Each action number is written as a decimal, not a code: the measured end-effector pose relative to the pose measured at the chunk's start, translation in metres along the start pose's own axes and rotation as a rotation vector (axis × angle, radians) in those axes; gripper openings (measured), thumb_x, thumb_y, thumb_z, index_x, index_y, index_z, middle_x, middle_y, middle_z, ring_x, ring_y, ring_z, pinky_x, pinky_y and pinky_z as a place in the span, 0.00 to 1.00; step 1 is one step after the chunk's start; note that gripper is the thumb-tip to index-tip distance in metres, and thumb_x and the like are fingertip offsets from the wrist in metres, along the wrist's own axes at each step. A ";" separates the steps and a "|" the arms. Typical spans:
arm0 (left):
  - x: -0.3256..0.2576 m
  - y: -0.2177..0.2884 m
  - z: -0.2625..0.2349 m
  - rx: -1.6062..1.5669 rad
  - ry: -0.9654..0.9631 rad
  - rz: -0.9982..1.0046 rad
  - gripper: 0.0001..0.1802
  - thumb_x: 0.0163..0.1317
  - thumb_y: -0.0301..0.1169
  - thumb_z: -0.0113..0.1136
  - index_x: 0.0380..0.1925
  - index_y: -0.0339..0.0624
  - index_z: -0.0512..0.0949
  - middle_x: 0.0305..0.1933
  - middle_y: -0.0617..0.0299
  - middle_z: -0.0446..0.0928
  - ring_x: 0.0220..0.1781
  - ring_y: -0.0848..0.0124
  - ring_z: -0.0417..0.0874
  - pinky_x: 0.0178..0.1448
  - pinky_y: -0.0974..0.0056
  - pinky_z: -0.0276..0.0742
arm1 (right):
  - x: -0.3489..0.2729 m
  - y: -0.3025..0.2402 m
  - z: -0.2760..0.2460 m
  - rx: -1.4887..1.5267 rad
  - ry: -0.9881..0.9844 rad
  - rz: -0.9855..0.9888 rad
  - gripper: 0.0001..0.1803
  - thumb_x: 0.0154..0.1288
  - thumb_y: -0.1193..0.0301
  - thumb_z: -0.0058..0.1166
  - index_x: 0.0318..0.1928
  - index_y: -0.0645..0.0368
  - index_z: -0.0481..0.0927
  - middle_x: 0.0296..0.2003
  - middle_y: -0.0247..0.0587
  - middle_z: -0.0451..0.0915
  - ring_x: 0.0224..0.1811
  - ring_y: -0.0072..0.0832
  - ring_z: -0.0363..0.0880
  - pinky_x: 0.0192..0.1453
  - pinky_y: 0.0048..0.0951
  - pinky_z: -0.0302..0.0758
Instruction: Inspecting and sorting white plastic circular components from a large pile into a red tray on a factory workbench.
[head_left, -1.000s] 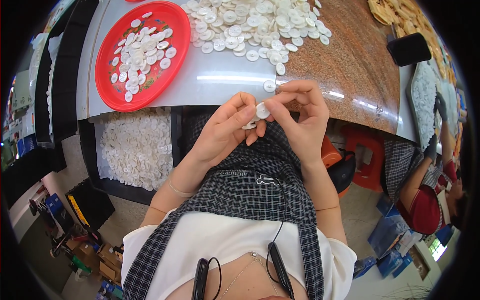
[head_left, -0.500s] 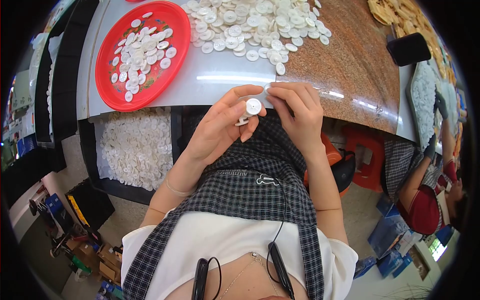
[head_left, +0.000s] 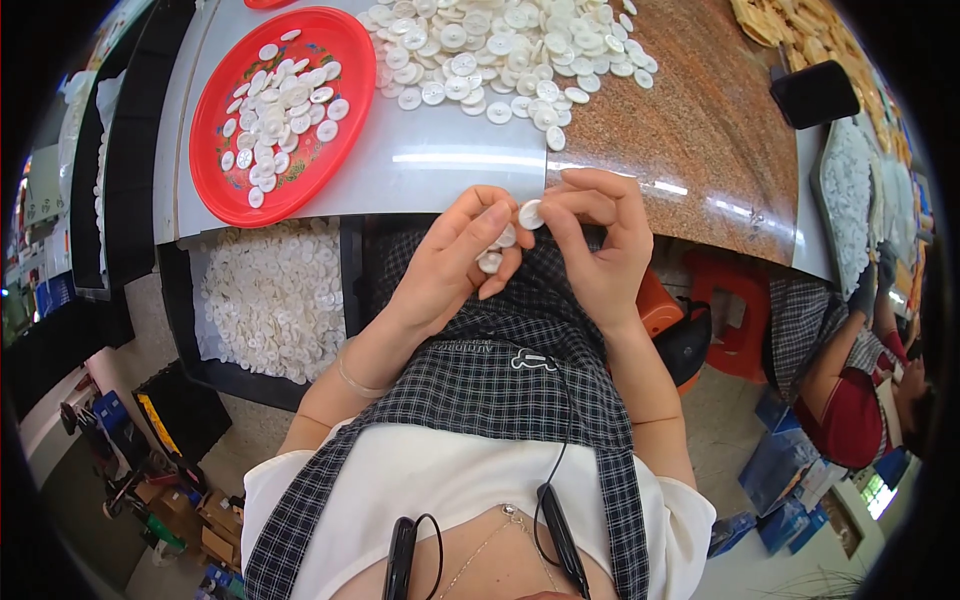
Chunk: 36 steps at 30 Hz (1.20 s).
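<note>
My right hand (head_left: 604, 235) is closed, pinching a round white plastic disc (head_left: 531, 214) between thumb and forefinger. The disc's flat face is turned partly up. To its left, my left hand (head_left: 446, 262) curls around a few more white discs (head_left: 490, 262), partly covered by the fingers. Its fingertips are right beside the disc in my right hand; whether they touch it I cannot tell. Both hands are over my lap, just off the table's near edge. A large heap of similar white discs (head_left: 500, 45) lies on the table ahead.
On the table's left a red oval tray (head_left: 214, 190) carries more white discs. Below it stands a black crate (head_left: 180, 300) filled with small white parts. A phone-like black object (head_left: 815, 95) is at the far right. Farther right, a co-worker's gloved hands (head_left: 862, 290) are near another pile.
My right hand has drawn down slightly, and the disc in its pinch now shows its face. My left hand has turned, and its pieces sit lower in the fingers.
</note>
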<state>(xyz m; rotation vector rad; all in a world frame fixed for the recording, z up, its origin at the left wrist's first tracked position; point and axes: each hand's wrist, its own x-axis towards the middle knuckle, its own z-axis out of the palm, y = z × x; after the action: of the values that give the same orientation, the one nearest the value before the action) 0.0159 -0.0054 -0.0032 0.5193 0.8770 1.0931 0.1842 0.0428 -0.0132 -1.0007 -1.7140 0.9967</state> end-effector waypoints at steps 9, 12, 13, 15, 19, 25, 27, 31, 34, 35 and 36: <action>0.001 -0.001 -0.007 -0.218 -0.123 -0.044 0.15 0.75 0.44 0.45 0.41 0.42 0.68 0.39 0.58 0.76 0.28 0.80 0.72 0.23 0.77 0.64 | 0.014 -0.007 -0.003 -0.327 -0.052 -0.236 0.15 0.60 0.75 0.62 0.47 0.60 0.77 0.32 0.32 0.85 0.42 0.28 0.78 0.53 0.31 0.65; 0.001 0.000 -0.008 -0.287 -0.126 -0.069 0.16 0.74 0.43 0.46 0.46 0.42 0.69 0.40 0.57 0.74 0.28 0.80 0.70 0.21 0.78 0.62 | 0.027 0.008 0.000 -0.462 0.104 -0.224 0.11 0.59 0.73 0.62 0.43 0.57 0.80 0.35 0.32 0.84 0.42 0.29 0.77 0.53 0.31 0.65; 0.001 0.000 -0.008 -0.294 -0.143 -0.059 0.16 0.74 0.43 0.46 0.49 0.42 0.68 0.40 0.57 0.74 0.29 0.79 0.70 0.22 0.78 0.63 | 0.032 0.013 0.001 -0.517 0.131 -0.210 0.09 0.56 0.72 0.64 0.39 0.55 0.81 0.37 0.32 0.82 0.42 0.31 0.76 0.52 0.32 0.65; 0.000 0.001 -0.010 -0.304 -0.157 -0.047 0.17 0.74 0.42 0.46 0.52 0.42 0.68 0.41 0.56 0.74 0.29 0.79 0.70 0.22 0.78 0.63 | 0.037 0.018 0.002 -0.561 0.109 -0.205 0.10 0.55 0.71 0.65 0.38 0.55 0.80 0.38 0.31 0.82 0.43 0.31 0.76 0.51 0.32 0.65; -0.001 0.004 -0.009 -0.300 -0.132 -0.054 0.21 0.74 0.42 0.46 0.58 0.40 0.66 0.41 0.56 0.74 0.29 0.79 0.70 0.22 0.78 0.64 | 0.039 0.021 0.004 -0.617 0.084 -0.204 0.10 0.53 0.69 0.67 0.35 0.54 0.80 0.38 0.31 0.81 0.43 0.31 0.75 0.50 0.33 0.65; -0.001 0.017 -0.019 -0.196 -0.053 0.076 0.22 0.74 0.44 0.46 0.57 0.37 0.69 0.39 0.60 0.76 0.28 0.80 0.71 0.23 0.76 0.64 | 0.038 0.019 0.001 -0.494 0.036 -0.150 0.09 0.51 0.71 0.67 0.33 0.55 0.80 0.37 0.32 0.81 0.43 0.31 0.75 0.50 0.33 0.65; -0.001 0.032 -0.035 -0.053 0.106 0.291 0.22 0.74 0.43 0.46 0.56 0.37 0.70 0.38 0.62 0.75 0.26 0.81 0.69 0.23 0.75 0.63 | 0.037 0.019 -0.001 -0.505 0.039 -0.175 0.10 0.51 0.71 0.67 0.34 0.55 0.80 0.37 0.33 0.81 0.43 0.31 0.75 0.51 0.33 0.65; 0.001 0.082 -0.057 0.187 0.492 0.628 0.20 0.74 0.40 0.48 0.57 0.38 0.70 0.35 0.65 0.74 0.22 0.84 0.65 0.21 0.76 0.59 | 0.035 0.021 -0.002 -0.513 0.042 -0.233 0.11 0.50 0.72 0.68 0.35 0.55 0.80 0.37 0.34 0.81 0.43 0.32 0.76 0.51 0.33 0.65; -0.001 0.095 -0.074 0.499 0.588 0.894 0.19 0.72 0.37 0.53 0.56 0.38 0.69 0.34 0.66 0.73 0.22 0.86 0.64 0.22 0.78 0.57 | 0.035 0.015 0.001 -0.427 0.053 -0.236 0.13 0.49 0.74 0.69 0.36 0.56 0.80 0.37 0.34 0.81 0.43 0.32 0.77 0.51 0.33 0.67; -0.004 0.092 -0.073 0.374 0.559 0.868 0.19 0.71 0.36 0.54 0.56 0.38 0.69 0.33 0.67 0.73 0.22 0.86 0.63 0.22 0.79 0.56 | 0.034 0.011 0.002 -0.429 0.053 -0.233 0.13 0.49 0.74 0.69 0.36 0.56 0.80 0.37 0.34 0.81 0.43 0.32 0.77 0.51 0.33 0.67; -0.007 0.088 -0.072 0.250 0.529 0.839 0.19 0.70 0.35 0.56 0.56 0.38 0.68 0.33 0.68 0.72 0.22 0.87 0.62 0.22 0.80 0.56 | 0.033 0.007 0.004 -0.364 0.047 -0.230 0.16 0.48 0.75 0.70 0.38 0.57 0.79 0.38 0.35 0.82 0.44 0.31 0.77 0.52 0.32 0.69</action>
<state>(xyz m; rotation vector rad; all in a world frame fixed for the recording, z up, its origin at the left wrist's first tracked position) -0.0916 0.0197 0.0237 0.8658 1.3152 1.9535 0.1727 0.0748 -0.0113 -1.0142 -1.9611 0.5198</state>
